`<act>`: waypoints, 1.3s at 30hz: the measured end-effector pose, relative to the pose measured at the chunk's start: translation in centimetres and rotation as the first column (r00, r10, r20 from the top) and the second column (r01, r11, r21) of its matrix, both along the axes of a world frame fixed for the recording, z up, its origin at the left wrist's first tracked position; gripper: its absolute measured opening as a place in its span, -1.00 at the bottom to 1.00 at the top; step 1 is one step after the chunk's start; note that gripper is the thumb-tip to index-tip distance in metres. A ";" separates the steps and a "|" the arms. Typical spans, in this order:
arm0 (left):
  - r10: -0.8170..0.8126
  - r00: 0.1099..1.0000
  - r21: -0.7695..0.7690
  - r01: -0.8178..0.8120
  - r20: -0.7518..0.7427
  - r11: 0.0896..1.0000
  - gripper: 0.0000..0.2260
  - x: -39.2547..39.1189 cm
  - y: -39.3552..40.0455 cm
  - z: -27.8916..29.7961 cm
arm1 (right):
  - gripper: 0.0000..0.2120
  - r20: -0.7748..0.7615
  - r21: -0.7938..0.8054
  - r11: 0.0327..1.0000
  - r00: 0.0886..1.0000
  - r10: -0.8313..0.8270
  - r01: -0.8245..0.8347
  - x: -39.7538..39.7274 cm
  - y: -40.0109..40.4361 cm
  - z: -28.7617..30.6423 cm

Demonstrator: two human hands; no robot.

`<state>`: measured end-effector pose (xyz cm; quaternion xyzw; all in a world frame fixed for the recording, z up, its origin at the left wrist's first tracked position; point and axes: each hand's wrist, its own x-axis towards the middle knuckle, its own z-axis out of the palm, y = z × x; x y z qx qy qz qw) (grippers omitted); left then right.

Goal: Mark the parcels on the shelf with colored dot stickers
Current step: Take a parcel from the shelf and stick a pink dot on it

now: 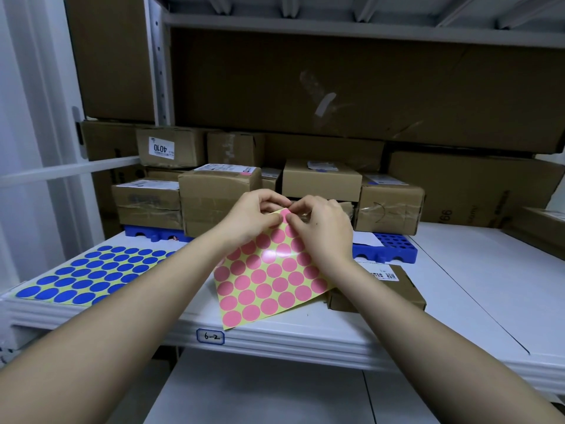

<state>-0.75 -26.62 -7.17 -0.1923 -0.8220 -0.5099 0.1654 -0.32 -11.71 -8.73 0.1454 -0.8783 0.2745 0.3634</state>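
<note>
Pink dot stickers on their yellow sheet (269, 276) are sitting right at centre frame, and both hands are working the sheet's top corner. Left hand (249, 218) is pinching that corner, fingers curled around it, while right hand (321, 228) is nipping at the same spot with thumb and fingertips, apparently at the topmost pink dot; whether a dot is lifting off, I cannot tell. The sheet is tilting up from the white shelf (458, 286), its lower edge hanging just over the front lip.

Moving outward: at nine o'clock a blue dot sheet (88, 273) is lying flat on the shelf. At three o'clock, just beside the right wrist, a small flat parcel (400, 286) is resting on the surface with a label on top. Behind the hands, at twelve o'clock, taped cardboard parcels (220, 194) are stacking up on blue plastic trays (385, 246), several carrying white shipping labels, one (171, 146) reading upside-down digits. Above them a huge brown carton (336, 84) is filling the back of the bay under a grey upper shelf (336, 26).

At six o'clock a handwritten tag (210, 336) reading "6-2" is sticking to the shelf's front edge. A white curtain (30, 117) is hanging at far nine o'clock.
</note>
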 end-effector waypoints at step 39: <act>0.057 0.996 0.104 -0.064 0.073 0.993 -0.84 0.4 0.1 -0.1 | -0.81 -0.513 0.334 0.908 0.857 -0.050 0.253 -0.9 -0.1 -0.5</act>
